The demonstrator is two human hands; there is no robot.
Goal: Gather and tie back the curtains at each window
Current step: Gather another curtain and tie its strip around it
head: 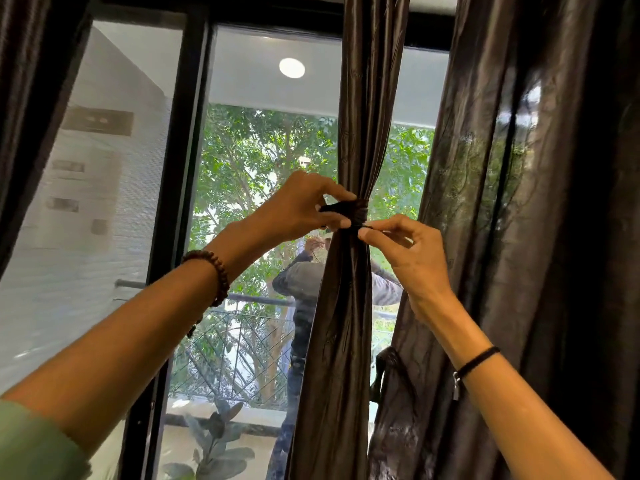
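A dark brown satin curtain (349,306) hangs in front of the window, gathered into a narrow bunch at mid height. A dark tie band (356,211) wraps that bunch. My left hand (304,206) pinches the band's left end beside the curtain. My right hand (405,251) pinches a thin strand of the band just right of the bunch. Both hands are raised close together at the gathered spot.
A wider dark curtain (519,237) hangs loose at the right, and another dark curtain (24,98) at the far left. The black window frame (180,168) stands between glass panes. Beyond the glass are a balcony railing (242,341), trees and a potted plant (214,441).
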